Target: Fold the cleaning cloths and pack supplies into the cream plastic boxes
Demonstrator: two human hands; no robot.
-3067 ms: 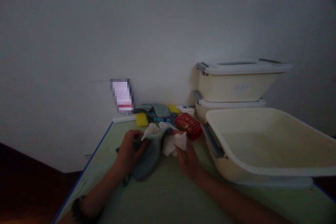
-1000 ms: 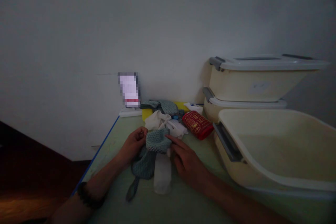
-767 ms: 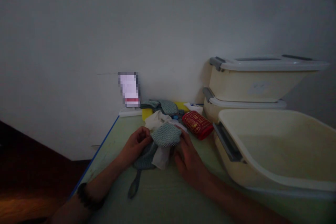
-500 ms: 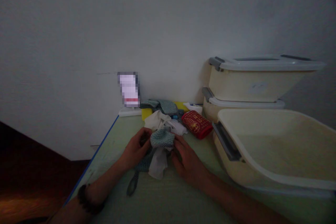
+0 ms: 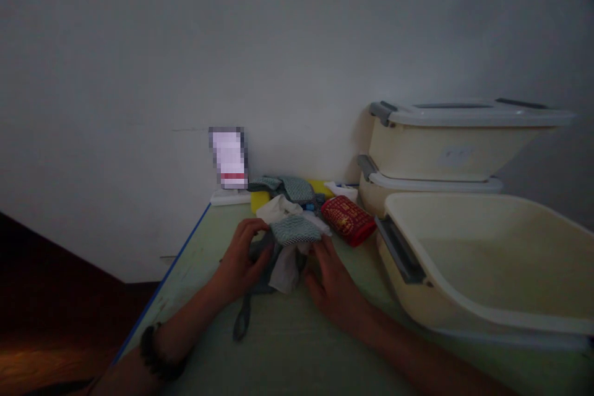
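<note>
A grey-green textured cloth (image 5: 295, 230) with a dark-and-white edge is spread between my two hands, just above the table. My left hand (image 5: 245, 258) has its fingertips closed on the cloth's left side. At the right edge, my right hand (image 5: 335, 284) grips the cloth with fingertips partly hidden behind it. A whitish limp piece (image 5: 284, 269) hangs below the cloth; its material is unclear. Under my left hand lies more grey-green fabric, from which a narrow loop (image 5: 242, 320) trails toward me.
Behind the cloth lie crumpled white material (image 5: 279, 206), another grey-green cloth (image 5: 297, 188) and a yellow item (image 5: 260, 200). A red patterned packet (image 5: 348, 220) lies beside a large cream bin (image 5: 399, 300). Lidded bins (image 5: 436, 148) stack behind. A phone (image 5: 229, 158) stands at the back left.
Between my hands the cloth has been drawn out wider and flatter, shifting slightly right and away from me. The hanging loop and whitish piece have moved right along with it.
</note>
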